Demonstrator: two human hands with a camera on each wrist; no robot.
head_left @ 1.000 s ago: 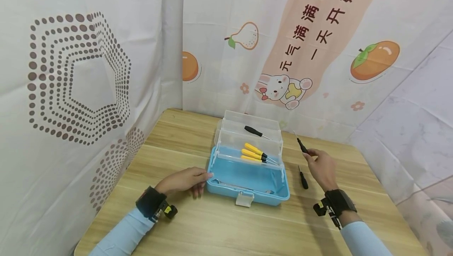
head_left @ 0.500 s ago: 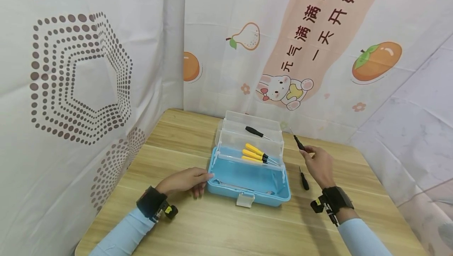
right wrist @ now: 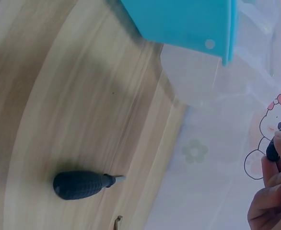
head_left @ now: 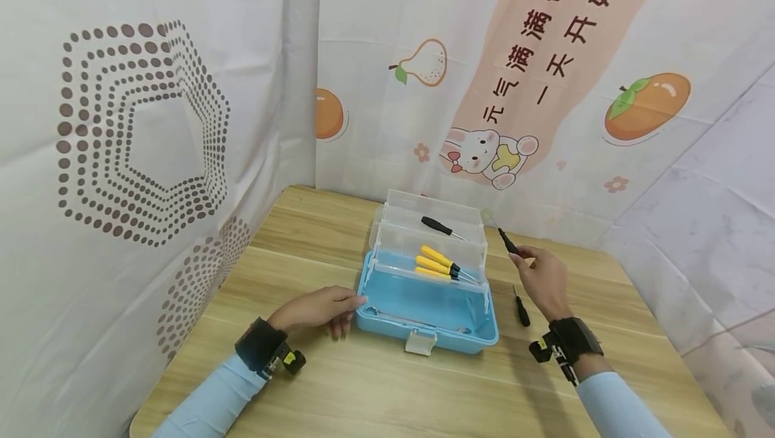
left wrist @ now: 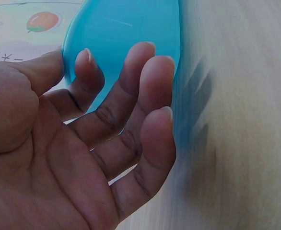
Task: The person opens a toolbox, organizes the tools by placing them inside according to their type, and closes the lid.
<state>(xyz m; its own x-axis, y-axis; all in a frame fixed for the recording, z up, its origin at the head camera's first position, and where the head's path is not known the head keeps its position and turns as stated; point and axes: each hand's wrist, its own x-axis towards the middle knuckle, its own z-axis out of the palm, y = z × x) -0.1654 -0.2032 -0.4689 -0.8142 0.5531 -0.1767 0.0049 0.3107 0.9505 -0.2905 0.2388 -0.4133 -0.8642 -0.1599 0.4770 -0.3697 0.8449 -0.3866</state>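
Note:
In the head view my left hand (head_left: 317,308) holds the left wall of an opened blue toolbox (head_left: 412,293), thumb over the rim and fingers bent along the outside. My right hand (head_left: 545,282) pinches a small black screwdriver (head_left: 507,241), its tip up and to the left, raised right of the box. A second black screwdriver (head_left: 522,311) lies on the table beside the box; its handle (right wrist: 80,184) also shows in the right wrist view. Raised clear trays (head_left: 431,208) bear another black screwdriver (head_left: 437,225) and several yellow screwdrivers (head_left: 432,264). A wrench (head_left: 418,322) lies in the box bottom.
The toolbox stands on a wooden table (head_left: 339,391), its white latch (head_left: 420,342) hanging at the front. A printed curtain (head_left: 375,128) rises directly behind the table's back edge, and another white curtain (head_left: 254,88) runs down the left side.
My right hand has moved a little left and upward with the screwdriver, closer to the clear trays. My left hand stays on the toolbox wall.

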